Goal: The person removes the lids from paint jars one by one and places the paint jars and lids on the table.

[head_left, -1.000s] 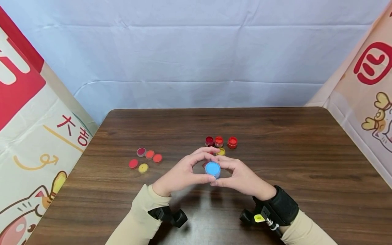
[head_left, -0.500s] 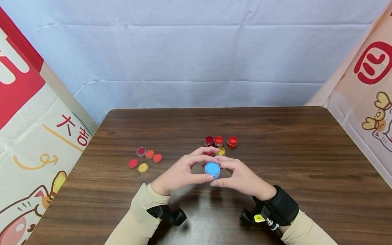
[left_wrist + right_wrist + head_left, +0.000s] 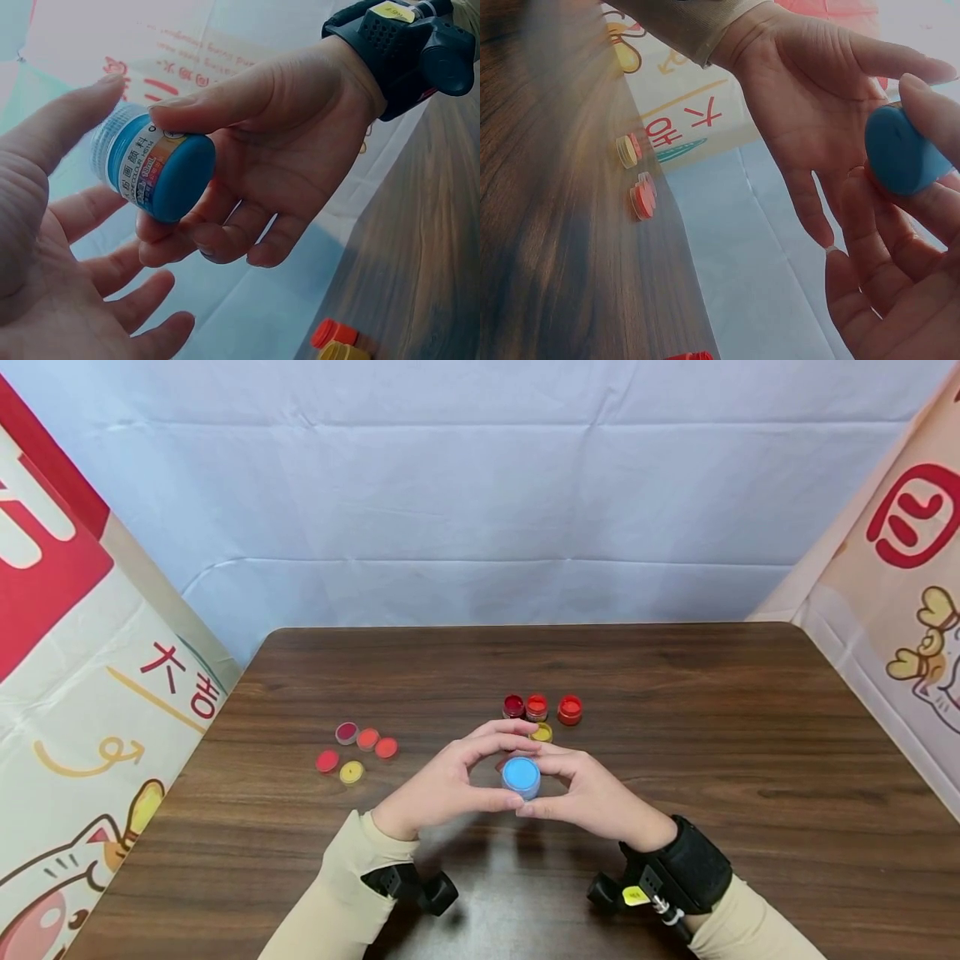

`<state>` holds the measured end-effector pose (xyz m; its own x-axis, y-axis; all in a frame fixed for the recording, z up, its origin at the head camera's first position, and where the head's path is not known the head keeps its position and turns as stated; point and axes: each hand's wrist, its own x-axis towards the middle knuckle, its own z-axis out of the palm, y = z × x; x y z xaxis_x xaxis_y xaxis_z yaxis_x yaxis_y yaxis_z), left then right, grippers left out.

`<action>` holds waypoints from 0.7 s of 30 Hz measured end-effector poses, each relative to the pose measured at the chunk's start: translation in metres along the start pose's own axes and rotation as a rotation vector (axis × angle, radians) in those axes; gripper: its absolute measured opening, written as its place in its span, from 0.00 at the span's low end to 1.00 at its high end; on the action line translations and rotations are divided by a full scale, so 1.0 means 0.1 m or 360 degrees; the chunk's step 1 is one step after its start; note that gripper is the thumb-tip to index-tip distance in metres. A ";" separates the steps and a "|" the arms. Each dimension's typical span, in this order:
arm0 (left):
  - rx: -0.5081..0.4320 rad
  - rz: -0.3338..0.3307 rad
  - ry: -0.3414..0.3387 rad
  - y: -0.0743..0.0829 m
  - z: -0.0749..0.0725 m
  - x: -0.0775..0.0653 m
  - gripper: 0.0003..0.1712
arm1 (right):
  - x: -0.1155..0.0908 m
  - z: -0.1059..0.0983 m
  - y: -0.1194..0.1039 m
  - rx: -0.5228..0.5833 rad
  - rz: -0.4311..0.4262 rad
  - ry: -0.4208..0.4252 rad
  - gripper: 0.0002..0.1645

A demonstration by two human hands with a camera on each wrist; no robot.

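A small blue paint jar with a clear screw lid is held up between both hands, above the table. My right hand grips the labelled body, thumb on one side and index finger on the other, as the left wrist view shows. My left hand has its thumb and index finger at opposite sides of the clear lid, its other fingers spread loosely. Behind the hands stand uncapped paint jars: a dark red jar, two red jars and a yellow jar, partly covered by the fingers.
Several loose lids lie on the brown table to the left: a yellow lid, red lids and a dark pink lid. A pale cloth hangs behind the table, with printed banners at both sides.
Both hands and the blue paint jar stay nearly in place. The left thumb and fingers shift slightly around the lid. The other jars and lids have not moved.
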<state>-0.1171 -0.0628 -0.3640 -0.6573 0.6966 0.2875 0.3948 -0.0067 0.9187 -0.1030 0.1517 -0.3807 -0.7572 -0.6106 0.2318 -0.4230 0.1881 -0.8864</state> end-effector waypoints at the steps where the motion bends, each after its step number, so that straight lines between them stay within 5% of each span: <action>1: -0.0001 0.0010 -0.0010 0.00 0.00 0.00 0.25 | 0.00 0.00 0.00 -0.0002 0.0010 0.0001 0.22; 21: -0.0022 -0.0025 -0.0004 -0.02 0.01 0.00 0.17 | 0.01 0.02 0.02 0.0041 -0.0058 0.0001 0.20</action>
<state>-0.1171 -0.0618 -0.3658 -0.6619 0.6984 0.2722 0.3753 -0.0056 0.9269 -0.1039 0.1496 -0.3832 -0.7417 -0.6164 0.2643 -0.4373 0.1456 -0.8875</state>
